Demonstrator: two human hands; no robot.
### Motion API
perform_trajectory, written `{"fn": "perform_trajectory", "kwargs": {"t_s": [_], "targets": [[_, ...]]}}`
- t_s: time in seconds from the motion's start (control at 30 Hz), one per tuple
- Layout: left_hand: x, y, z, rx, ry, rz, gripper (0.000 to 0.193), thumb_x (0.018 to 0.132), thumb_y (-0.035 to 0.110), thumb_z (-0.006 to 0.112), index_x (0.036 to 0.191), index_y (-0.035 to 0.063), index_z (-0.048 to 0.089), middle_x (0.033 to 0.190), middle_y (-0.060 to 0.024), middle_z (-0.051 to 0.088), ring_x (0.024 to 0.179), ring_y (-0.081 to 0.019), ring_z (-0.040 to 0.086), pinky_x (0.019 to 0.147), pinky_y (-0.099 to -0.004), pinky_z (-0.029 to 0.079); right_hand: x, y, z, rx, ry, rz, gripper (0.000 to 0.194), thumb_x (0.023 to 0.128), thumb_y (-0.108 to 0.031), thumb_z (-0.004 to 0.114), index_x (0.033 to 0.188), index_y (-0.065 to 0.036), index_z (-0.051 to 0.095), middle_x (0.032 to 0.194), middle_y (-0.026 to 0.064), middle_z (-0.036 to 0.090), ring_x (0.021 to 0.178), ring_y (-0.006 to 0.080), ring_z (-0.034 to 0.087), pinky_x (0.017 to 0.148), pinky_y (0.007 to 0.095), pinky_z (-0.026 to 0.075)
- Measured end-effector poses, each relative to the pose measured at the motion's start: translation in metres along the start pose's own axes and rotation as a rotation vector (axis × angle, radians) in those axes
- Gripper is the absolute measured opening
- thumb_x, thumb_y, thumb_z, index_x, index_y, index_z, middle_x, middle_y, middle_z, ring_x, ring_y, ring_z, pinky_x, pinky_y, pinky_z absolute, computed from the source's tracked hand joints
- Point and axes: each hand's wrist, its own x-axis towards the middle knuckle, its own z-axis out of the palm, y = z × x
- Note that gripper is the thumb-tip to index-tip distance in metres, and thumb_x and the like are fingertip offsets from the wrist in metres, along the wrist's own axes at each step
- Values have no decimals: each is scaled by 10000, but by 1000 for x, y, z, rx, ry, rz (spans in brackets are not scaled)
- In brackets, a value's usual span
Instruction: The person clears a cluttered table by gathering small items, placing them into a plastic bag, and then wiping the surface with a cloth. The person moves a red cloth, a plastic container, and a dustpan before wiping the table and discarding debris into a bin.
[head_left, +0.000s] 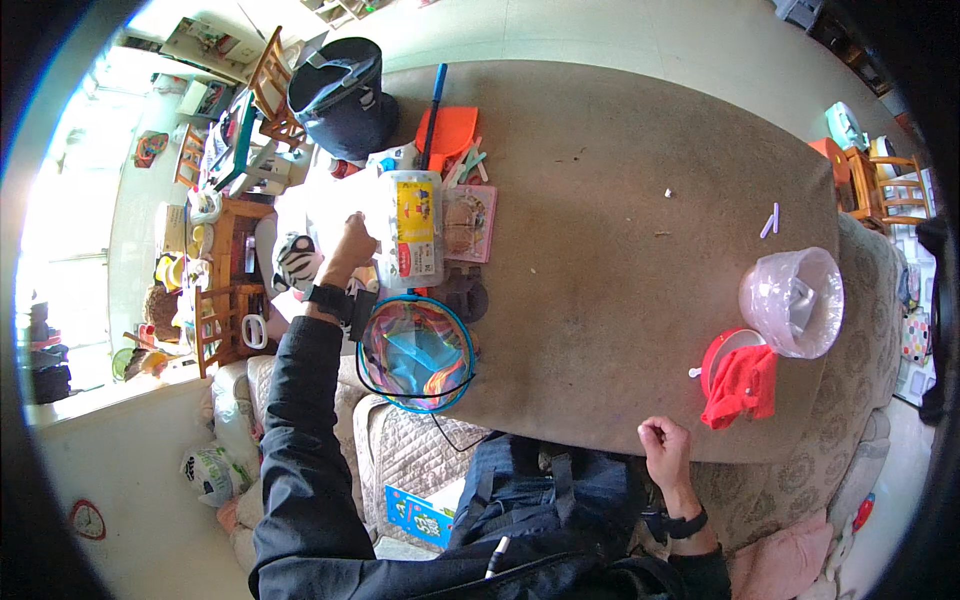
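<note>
My left hand (351, 244) reaches over the cluttered left end of the brown table (570, 300), fingers curled, just left of a clear plastic box with a yellow label (414, 202). Whether its fingers hold anything cannot be made out against the bright glare. A black-and-white striped animal-shaped item (295, 260) lies beside my left wrist. Below the box is a blue-rimmed round mesh basket (416, 352) with colourful contents. My right hand (666, 444) is loosely closed at the table's near edge, with nothing visible in it, below and left of a red cloth (742, 386).
A dark bucket (337, 94) stands at the back left, near an orange dustpan (452, 131) and a pink-edged case (470, 223). At the right are a plastic-lined bin (795, 300), a red bowl (724, 349) and light purple strips (770, 221). A quilted sofa seat (390, 442) adjoins the near edge.
</note>
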Motion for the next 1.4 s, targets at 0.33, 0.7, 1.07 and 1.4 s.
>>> {"fn": "perform_trajectory", "kwargs": {"t_s": [0.33, 0.7, 1.07, 1.4], "targets": [[-42, 55, 10, 132, 60, 349, 405, 743, 29, 616, 1129, -79, 552, 835, -175, 639, 768, -262, 630, 654, -399, 496, 6, 30, -35, -83, 107, 16, 96, 876, -72, 599, 850, 15, 631, 657, 76, 596, 585, 109, 537, 547, 275, 433], [-264, 325, 252, -346, -777, 615, 222, 813, 186, 677, 915, -10, 691, 741, -134, 680, 666, -161, 632, 634, -306, 513, 16, 84, -159, -360, 699, 158, 242, 865, -116, 679, 1072, -2, 627, 924, 76, 637, 816, 125, 563, 731, 296, 490], [-255, 408, 367, -84, -498, 588, 256, 725, 175, 650, 898, -6, 702, 828, -218, 682, 813, -373, 676, 734, -412, 538, 75, 122, -194, -492, 503, -25, 293, 785, -152, 727, 1018, -13, 617, 855, 206, 677, 809, 368, 672, 697, 420, 532], [-259, 400, 358, -69, -498, 592, 217, 732, 72, 591, 909, -23, 672, 752, -200, 674, 708, -296, 679, 646, -375, 522, 81, 125, -192, -470, 609, -72, 386, 762, -225, 750, 1046, -12, 600, 998, 235, 654, 928, 394, 636, 801, 461, 503]]}}
